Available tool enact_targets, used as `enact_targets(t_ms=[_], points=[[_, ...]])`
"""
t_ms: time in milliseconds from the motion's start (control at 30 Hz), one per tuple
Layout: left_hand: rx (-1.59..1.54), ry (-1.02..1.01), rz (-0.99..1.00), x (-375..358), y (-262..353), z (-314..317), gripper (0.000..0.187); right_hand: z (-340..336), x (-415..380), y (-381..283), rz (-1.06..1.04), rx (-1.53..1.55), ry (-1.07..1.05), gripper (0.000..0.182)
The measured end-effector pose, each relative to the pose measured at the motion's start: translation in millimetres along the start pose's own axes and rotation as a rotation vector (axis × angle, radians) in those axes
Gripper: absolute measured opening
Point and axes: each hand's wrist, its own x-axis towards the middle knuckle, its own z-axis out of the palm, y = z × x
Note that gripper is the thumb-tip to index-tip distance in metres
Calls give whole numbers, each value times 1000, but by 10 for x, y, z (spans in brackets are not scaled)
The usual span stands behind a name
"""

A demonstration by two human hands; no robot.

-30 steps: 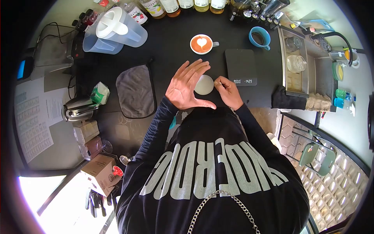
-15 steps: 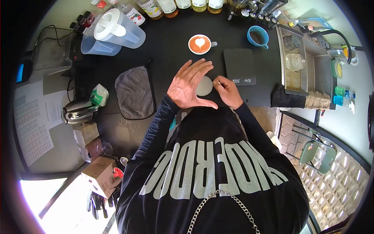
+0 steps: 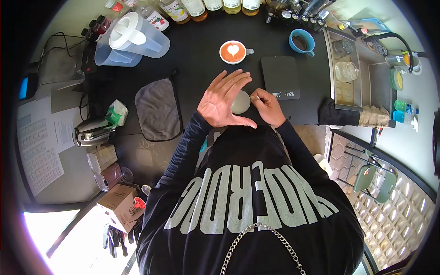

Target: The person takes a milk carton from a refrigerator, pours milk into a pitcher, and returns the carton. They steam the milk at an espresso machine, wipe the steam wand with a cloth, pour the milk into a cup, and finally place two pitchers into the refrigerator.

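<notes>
Left hand spread flat, palm up, fingers fanned toward 1 o'clock, edge touching a pale round disc on the black surface. Right hand curled at the disc's 3 o'clock side, fingertips pinching its rim. Latte cup at 12 o'clock, digital scale at 2 o'clock, grey cloth at 9 o'clock.

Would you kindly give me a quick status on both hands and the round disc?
Left hand open, palm up, beside round disc. Right hand pinching disc's edge. Scale just right, latte cup beyond; neither obstructing.
</notes>
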Motion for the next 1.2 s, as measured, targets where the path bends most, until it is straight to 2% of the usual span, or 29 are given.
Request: enact_targets(t_ms=[433,1033,1200], points=[[-14,-21,7,67,51,-21,114,-17,35,62,-72,40,-31,12],[-21,-85,6,150,-11,167,112,-40,95,101,-50,2,1,13],[9,-115,3,114,-40,297,111,15,72,137,20,-49,34,13]])
